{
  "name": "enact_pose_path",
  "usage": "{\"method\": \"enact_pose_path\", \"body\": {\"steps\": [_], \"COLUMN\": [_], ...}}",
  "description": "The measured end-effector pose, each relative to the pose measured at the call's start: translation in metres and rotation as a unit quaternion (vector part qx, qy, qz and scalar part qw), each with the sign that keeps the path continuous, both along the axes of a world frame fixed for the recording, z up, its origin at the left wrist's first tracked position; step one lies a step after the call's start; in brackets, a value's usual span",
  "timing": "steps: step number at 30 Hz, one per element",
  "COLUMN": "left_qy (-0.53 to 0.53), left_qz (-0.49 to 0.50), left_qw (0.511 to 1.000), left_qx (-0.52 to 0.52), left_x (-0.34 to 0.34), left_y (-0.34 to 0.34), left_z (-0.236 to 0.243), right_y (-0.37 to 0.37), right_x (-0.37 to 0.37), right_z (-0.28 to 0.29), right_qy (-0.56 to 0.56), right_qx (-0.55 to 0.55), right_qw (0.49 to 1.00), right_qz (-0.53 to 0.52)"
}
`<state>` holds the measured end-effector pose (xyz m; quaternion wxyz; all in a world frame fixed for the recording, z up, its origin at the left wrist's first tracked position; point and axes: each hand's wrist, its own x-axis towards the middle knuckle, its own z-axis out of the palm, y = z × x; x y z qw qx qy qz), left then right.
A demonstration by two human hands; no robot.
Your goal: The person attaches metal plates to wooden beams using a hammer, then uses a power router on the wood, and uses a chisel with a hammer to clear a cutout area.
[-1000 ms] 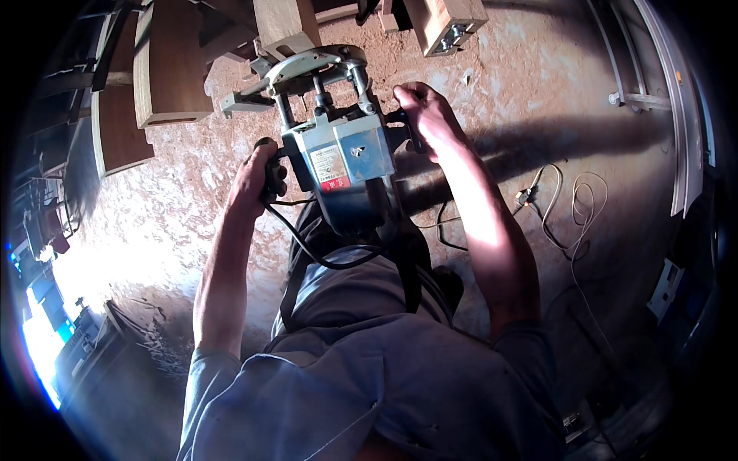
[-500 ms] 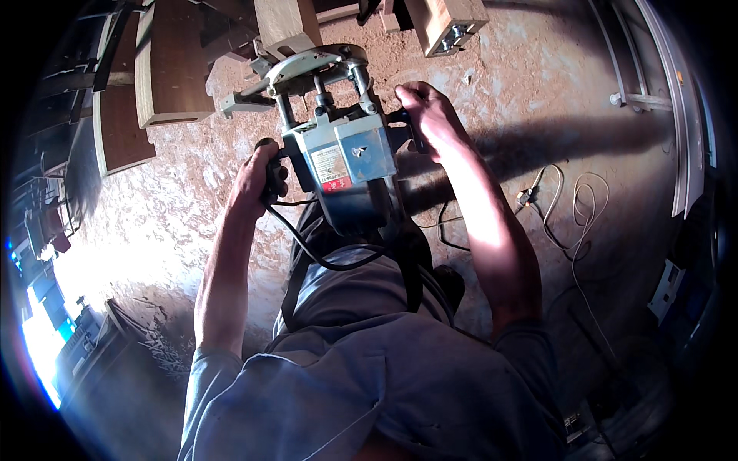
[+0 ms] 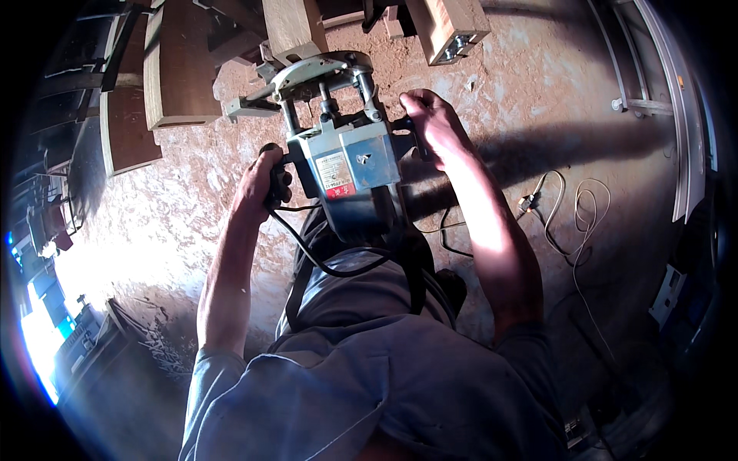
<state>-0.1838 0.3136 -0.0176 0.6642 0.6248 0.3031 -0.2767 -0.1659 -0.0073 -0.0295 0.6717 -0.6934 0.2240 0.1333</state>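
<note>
- Head view: the router (image 3: 354, 161) is up at the near end of a wooden beam (image 3: 294, 34), so picking it up and bringing it to the wood look done.
- Cutting is probably the stage in hand; whether the bit turns cannot be told, and the beam's worked face is hidden behind the router's base plate (image 3: 327, 67), so how much is left does not show.
- Beyond the router to its left stand more boards (image 3: 181, 73); beyond it to the right is a timber (image 3: 444, 31) with metal parts at its end.
- The router lies between both hands: the left hand (image 3: 263, 183) is wrapped around its left handle, the right hand (image 3: 433, 127) around its right.
- A dark cord (image 3: 307, 252) loops below the router, toward the person's body.
</note>
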Motion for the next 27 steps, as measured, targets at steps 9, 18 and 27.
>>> {"method": "enact_pose_path", "body": {"steps": [9,18,27], "left_qy": [-0.005,-0.006,-0.005], "left_qz": [-0.004,0.0,-0.018], "left_qw": [1.0,1.0,1.0], "left_qx": [0.004,-0.002,0.013], "left_x": [-0.001,0.0,0.0], "left_y": [0.0,-0.001,-0.003], "left_z": [0.006,0.012,0.023], "right_y": [0.002,0.001,-0.001], "right_x": [-0.003,-0.007,-0.006], "right_z": [0.019,0.033,0.031], "right_qy": [0.021,0.034,0.041], "right_qx": [-0.018,-0.018,-0.026], "right_qw": [0.999,0.999,0.999], "right_qz": [-0.017,0.004,0.009]}}
